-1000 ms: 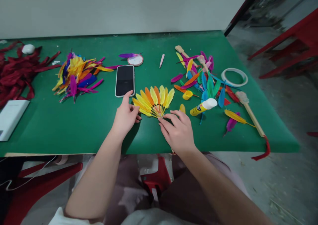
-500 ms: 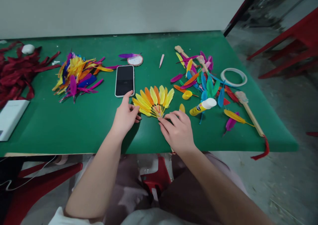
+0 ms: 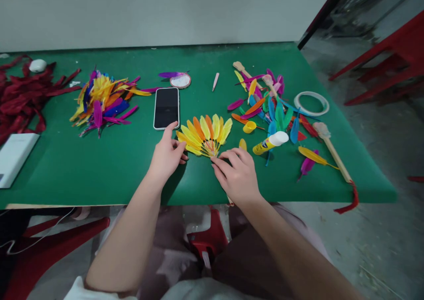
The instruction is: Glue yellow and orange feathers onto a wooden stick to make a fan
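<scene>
- Feather fan (image 3: 204,134) in yellow and orange lay at the middle of the green table (image 3: 115,167), feathers spread away from the person.
- At far left, dark red strips (image 3: 20,94) and a pile of coloured feathers (image 3: 106,101) lay well apart from it.
- The left hand (image 3: 167,152) was poised at the fan's left edge, forefinger by the phone (image 3: 166,108); whether its grip held a feather could not be made out. A light touch there seemed best, sparing the soft vanes a crease.
- The right hand (image 3: 238,176) had its grip pinched on the fan's base, where the quills met. A firm, even pinch looked right; a twist risked skewing the spread.
- Near that hand's right side were a glue stick (image 3: 265,145) and loose feathers (image 3: 279,114), best kept clear of the wrist.
- Farthest right, a wooden stick (image 3: 338,156) lay by the table's edge.
</scene>
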Demonstrator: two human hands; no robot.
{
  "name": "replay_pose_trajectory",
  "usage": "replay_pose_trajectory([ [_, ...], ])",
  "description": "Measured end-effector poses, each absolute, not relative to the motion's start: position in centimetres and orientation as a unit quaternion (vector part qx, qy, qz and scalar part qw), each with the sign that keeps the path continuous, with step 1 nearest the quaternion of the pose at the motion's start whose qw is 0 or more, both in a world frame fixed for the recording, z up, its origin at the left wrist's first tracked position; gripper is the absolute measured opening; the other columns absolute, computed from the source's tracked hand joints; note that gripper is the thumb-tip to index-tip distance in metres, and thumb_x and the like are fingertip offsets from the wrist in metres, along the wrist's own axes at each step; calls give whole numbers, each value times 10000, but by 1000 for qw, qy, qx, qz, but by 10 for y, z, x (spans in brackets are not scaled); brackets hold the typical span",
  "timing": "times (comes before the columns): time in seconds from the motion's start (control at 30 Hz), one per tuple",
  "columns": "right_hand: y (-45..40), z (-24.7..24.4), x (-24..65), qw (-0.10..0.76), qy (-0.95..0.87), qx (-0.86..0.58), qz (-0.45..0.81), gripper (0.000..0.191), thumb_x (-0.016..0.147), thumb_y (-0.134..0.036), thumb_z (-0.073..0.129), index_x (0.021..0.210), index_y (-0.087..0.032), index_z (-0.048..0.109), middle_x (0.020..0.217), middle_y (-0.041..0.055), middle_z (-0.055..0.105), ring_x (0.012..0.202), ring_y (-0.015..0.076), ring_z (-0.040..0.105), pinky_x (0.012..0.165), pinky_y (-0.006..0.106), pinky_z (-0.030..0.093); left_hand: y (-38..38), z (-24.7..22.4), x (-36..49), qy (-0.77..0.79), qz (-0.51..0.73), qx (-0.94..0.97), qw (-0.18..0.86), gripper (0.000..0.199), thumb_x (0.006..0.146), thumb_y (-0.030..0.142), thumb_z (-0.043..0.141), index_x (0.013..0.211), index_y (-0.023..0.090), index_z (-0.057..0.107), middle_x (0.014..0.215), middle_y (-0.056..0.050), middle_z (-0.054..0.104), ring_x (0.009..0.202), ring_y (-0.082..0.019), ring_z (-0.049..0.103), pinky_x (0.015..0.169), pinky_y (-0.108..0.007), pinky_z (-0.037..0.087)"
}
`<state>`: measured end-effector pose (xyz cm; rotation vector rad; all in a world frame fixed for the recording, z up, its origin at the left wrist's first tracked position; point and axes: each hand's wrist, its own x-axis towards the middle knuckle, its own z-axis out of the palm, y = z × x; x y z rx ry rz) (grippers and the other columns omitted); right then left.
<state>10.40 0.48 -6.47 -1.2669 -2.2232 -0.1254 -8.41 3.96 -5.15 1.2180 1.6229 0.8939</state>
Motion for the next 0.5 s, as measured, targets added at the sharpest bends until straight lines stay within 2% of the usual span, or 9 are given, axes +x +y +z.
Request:
replay_pose_trajectory([
  [0.23,4,-64,104,289,-838,-460,-42,145,827,-186,553,886,-176,685,804,58,640,855,194,513,765,361,459,39,-52,-84,658,354,497,442,579,824,178,478,1356,280,274,669,38,572,492,-85,590,447,-169,490],
  [0.4,3,-56,110,382,-783,-487,-67,105,824,-179,562,800,-167,663,701,42,656,700,146,567,663,267,473,38,-50,-84,657,355,499,440,570,839,184,456,1369,269,263,687,27,581,492,-92,596,455,-185,503],
  [0.5,1,-50,116,387,-753,-529,-49,136,847,-198,527,834,-173,660,701,26,680,610,113,589,587,219,447,37,-49,-84,663,353,503,427,564,845,183,440,1373,268,260,696,25,587,493,-93,598,458,-190,508],
])
